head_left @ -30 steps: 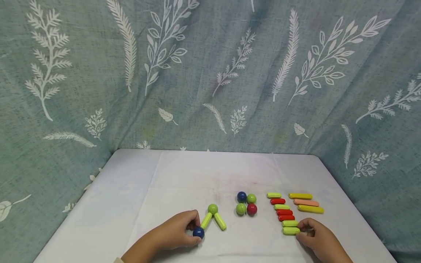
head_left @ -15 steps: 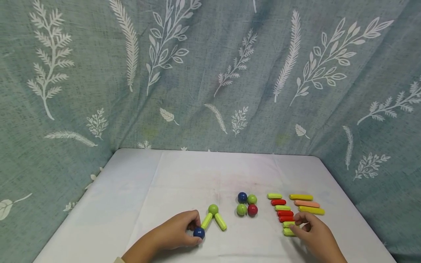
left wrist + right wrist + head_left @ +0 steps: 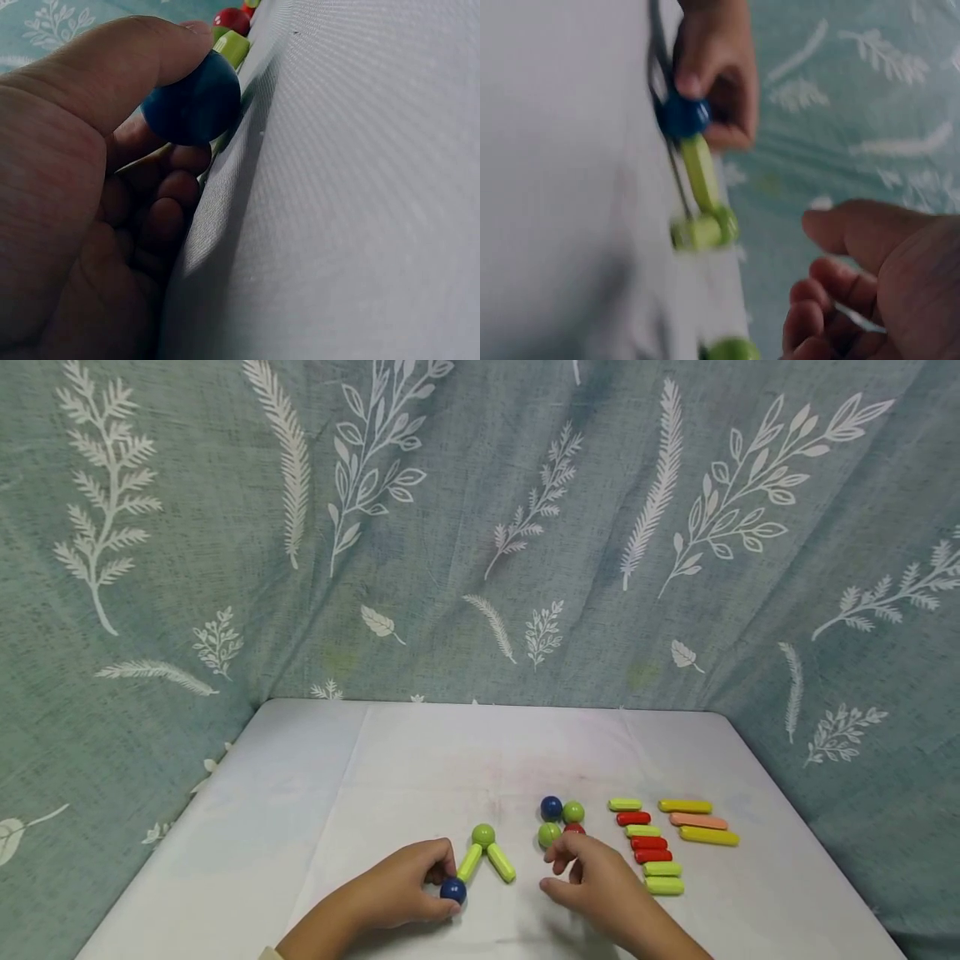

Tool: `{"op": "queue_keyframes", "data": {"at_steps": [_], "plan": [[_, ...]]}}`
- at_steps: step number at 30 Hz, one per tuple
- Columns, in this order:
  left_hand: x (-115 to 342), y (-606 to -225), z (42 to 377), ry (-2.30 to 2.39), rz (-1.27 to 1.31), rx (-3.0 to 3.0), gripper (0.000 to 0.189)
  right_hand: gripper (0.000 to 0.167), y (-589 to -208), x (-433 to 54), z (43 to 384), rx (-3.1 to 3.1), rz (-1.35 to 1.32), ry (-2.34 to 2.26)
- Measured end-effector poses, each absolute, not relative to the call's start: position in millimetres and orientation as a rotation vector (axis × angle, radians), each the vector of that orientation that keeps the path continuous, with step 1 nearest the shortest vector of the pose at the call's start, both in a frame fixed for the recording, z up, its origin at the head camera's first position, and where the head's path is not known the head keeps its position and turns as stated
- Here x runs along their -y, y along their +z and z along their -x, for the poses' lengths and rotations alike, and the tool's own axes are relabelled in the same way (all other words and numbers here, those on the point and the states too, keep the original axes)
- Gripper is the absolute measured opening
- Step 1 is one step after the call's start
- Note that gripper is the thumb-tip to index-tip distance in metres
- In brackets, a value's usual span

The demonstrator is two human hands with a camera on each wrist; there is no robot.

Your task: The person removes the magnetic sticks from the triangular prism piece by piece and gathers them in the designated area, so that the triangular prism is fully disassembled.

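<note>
My left hand (image 3: 401, 885) pinches a blue ball (image 3: 453, 892) between thumb and fingers, low over the white table. The ball meets the end of a light green rod (image 3: 470, 863). That rod and a second green rod (image 3: 501, 863) spread in a V from a green ball (image 3: 483, 835). In the left wrist view, the thumb lies on the blue ball (image 3: 193, 101). My right hand (image 3: 600, 881) hovers to the right of the V, fingers loosely bent and apart from the thumb; the right wrist view shows nothing between them (image 3: 870, 277).
Behind my right hand sit another blue ball (image 3: 551, 807), two green balls (image 3: 549, 835) and a partly covered red ball (image 3: 575, 829). Farther right lies a column of short green and red rods (image 3: 646, 843), beside longer yellow (image 3: 708, 836) and orange rods (image 3: 698, 821). Leaf-patterned cloth (image 3: 465, 527) surrounds the table.
My right hand has left the short green rods at the right and swung left toward the V, carrying nothing. The left hand stays in place on the blue ball.
</note>
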State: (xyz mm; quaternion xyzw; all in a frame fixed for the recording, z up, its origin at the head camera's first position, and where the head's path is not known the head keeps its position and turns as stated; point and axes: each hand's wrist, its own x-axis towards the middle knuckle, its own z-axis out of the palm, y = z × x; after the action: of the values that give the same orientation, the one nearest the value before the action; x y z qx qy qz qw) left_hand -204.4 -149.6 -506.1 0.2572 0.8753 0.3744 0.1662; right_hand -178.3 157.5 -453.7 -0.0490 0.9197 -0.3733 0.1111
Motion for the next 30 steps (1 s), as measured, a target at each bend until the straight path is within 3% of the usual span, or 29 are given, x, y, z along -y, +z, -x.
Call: {"op": "queue_keyframes", "data": {"at_steps": [6,14,30], "plan": [[150.9,-507.6,206.8,1.077,-0.757,-2.503,0.038,0.031,-460.5,-122.1,187.3,-2.674,0.177,-1.100],[150.5,-507.7,206.5,1.096,-0.771,-2.493,0.038,0.037,-480.6,-111.5,201.2,-2.684,0.097,-1.135],[150.6,-509.3,205.6,1.084,-0.766,-2.495,0.039,0.027,-501.3,-106.1,198.3,-2.695,0.162,-1.139]]}}
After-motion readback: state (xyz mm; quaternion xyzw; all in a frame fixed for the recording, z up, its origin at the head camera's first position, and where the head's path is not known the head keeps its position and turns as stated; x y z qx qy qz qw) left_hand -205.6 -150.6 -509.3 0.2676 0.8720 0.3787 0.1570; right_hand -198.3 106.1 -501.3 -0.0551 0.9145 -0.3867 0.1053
